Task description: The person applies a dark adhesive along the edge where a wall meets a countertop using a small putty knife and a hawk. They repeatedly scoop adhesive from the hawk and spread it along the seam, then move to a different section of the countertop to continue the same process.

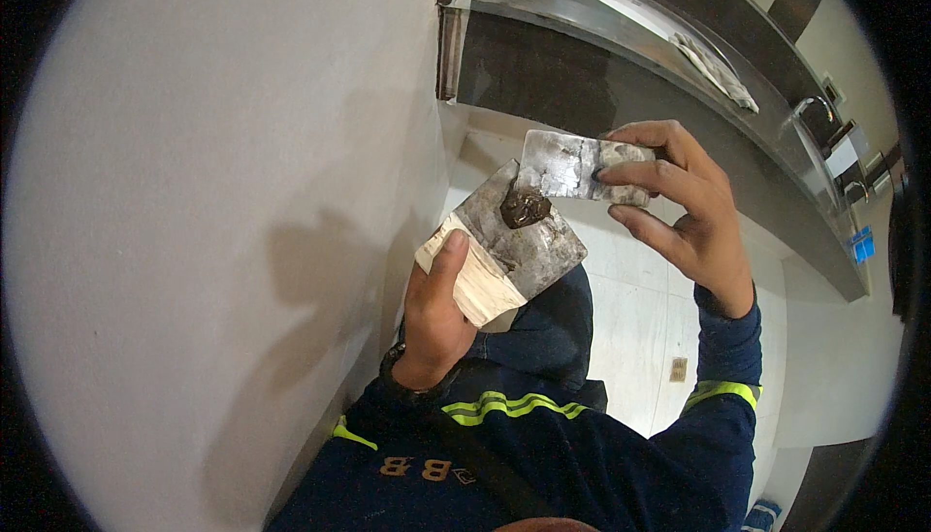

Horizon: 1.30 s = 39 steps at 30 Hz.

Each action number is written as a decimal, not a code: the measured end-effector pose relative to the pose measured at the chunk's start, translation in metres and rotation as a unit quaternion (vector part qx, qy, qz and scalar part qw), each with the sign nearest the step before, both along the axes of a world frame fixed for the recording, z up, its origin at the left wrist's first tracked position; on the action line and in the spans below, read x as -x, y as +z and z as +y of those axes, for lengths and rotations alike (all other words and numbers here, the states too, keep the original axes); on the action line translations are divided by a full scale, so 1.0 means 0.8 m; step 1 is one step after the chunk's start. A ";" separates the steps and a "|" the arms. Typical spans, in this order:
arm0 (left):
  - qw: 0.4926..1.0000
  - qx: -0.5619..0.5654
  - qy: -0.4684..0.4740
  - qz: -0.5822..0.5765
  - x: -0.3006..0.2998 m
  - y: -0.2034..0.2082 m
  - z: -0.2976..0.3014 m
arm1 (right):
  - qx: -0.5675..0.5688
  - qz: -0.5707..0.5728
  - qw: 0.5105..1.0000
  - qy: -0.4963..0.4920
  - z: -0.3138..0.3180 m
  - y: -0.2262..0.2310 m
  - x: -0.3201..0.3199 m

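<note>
My left hand point(436, 321) grips a wide putty scraper point(551, 251) by its pale wooden back edge, thumb on top. Its grey metal blade is smeared and faces up. A glossy dark brown lump of paste point(527, 209) sits on that blade, near its far side. Between the fingers and thumb of my right hand point(700, 207) is a smaller flat metal scraper point(561, 161), whitish with stains and dark marks. One corner of this smaller scraper reaches the paste. Whether the two blades touch, I cannot tell.
A plain pale wall point(223, 144) rises close on my left. Ahead and to the right runs a dark counter point(553, 66) with a white sink point(621, 3), faucets and a crumpled cloth point(716, 71). White floor tiles point(630, 309) and a small drain cover point(678, 369) lie below.
</note>
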State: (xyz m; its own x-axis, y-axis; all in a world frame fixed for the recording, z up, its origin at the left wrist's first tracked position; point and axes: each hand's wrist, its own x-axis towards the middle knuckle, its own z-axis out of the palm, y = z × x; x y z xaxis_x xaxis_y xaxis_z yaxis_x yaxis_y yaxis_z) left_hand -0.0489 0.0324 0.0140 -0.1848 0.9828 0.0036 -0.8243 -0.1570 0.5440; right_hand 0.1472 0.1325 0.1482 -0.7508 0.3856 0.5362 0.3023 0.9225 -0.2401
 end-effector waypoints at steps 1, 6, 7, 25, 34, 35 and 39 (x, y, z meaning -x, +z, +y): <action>1.000 0.002 0.005 0.023 -0.001 0.003 -0.001 | 0.009 -0.011 1.000 -0.005 -0.001 0.003 0.000; 0.992 0.004 0.043 0.122 -0.004 0.006 -0.003 | 0.039 -0.028 0.998 -0.050 -0.002 0.010 -0.003; 0.987 0.003 0.064 0.145 -0.005 0.005 -0.003 | 0.053 -0.017 0.996 -0.069 -0.004 0.009 0.000; 0.898 -0.095 0.168 0.394 -0.001 0.011 -0.017 | 0.265 0.356 0.893 -0.070 0.070 -0.095 0.103; 0.922 -0.116 0.145 0.339 0.000 0.009 -0.016 | 0.302 0.395 0.867 -0.022 0.139 -0.073 0.181; 0.924 -0.115 0.142 0.335 -0.001 0.009 -0.016 | 0.307 0.406 0.861 -0.023 0.143 -0.076 0.186; 0.922 -0.126 0.166 0.327 0.000 0.005 -0.019 | 0.305 0.432 0.849 -0.020 0.152 -0.087 0.210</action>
